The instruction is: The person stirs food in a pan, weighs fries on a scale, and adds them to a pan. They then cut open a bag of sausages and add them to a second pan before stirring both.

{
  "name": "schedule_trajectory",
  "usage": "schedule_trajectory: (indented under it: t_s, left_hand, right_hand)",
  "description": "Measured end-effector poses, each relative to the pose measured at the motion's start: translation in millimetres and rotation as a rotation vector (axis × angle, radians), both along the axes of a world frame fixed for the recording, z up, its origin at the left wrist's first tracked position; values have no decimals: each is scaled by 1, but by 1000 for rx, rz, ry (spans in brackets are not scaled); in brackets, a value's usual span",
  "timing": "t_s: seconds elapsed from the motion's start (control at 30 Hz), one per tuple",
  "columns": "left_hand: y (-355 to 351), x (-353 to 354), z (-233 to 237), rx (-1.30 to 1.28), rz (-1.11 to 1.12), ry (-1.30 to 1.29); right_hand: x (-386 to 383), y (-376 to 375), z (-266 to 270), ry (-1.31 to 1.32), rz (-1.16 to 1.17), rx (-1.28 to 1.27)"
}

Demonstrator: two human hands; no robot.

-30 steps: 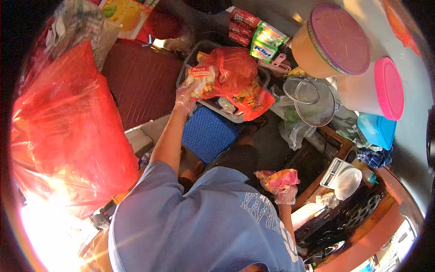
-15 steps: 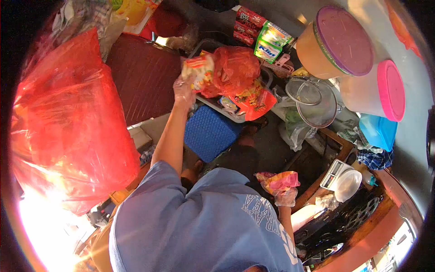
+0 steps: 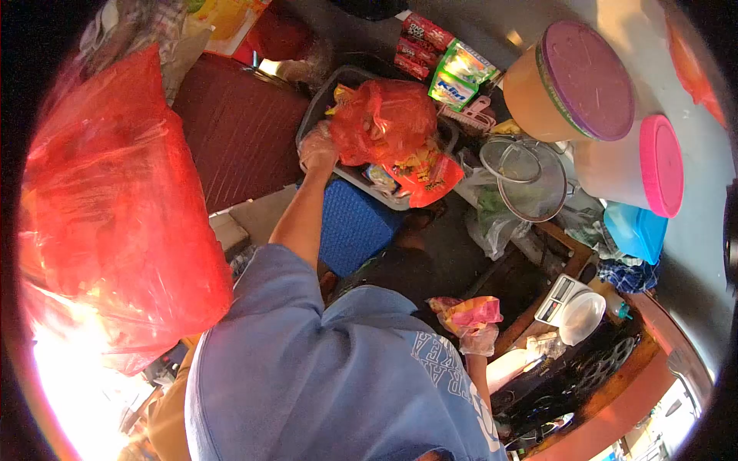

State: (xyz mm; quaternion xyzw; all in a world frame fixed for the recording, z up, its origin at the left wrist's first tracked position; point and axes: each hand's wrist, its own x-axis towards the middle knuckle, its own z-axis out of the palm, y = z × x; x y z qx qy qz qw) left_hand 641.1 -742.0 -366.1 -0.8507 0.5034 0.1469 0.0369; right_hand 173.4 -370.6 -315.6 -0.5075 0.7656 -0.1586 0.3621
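Observation:
My left hand (image 3: pixel 317 147), in a clear plastic glove, reaches into the left side of a grey plastic basin (image 3: pixel 309 114). Its fingertips are hidden beside a red plastic bag (image 3: pixel 388 123), so what they hold does not show. Under that bag lie an orange-red packet (image 3: pixel 430 178) and other small packets. Lower right, my gloved right hand (image 3: pixel 479 340) is closed on a pink and yellow packet (image 3: pixel 470 313), held near the body.
The basin rests partly over a blue stool (image 3: pixel 354 230). A large red bag (image 3: pixel 123 215) hangs at left. Tubs with purple (image 3: pixel 588 73) and pink lids (image 3: pixel 661 165), strainers (image 3: pixel 534 184) and Klin sachets (image 3: pixel 453 88) line the right. A scale (image 3: pixel 565 300) sits lower right.
My left hand has lowered into the basin; the white and red packet it held up is no longer visible. My right hand keeps its packet, nearly in place.

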Motion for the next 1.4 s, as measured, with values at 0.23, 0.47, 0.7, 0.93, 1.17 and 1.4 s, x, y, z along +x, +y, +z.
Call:
schedule_trajectory:
  t_s: [0.23,0.47,0.7,0.93,1.17,1.4]
  left_hand:
    - [-54,-59,-80,308,-274,56]
    - [-59,-87,-132,402,-121,28]
    - [-48,-52,-71,-13,-229,313]
    - [1,-24,-15,-441,-14,1017]
    - [38,18,12,-523,480,1638]
    - [59,36,94,-651,375,1777]
  right_hand:
    - [1,-11,1,-112,-34,8]
    - [12,-33,22,16,8,33]
    - [28,-77,58,68,205,-199]
    - [76,-189,95,-5,402,-406]
    - [145,-302,113,-121,586,-335]
    - [219,-394,88,45,604,-15]
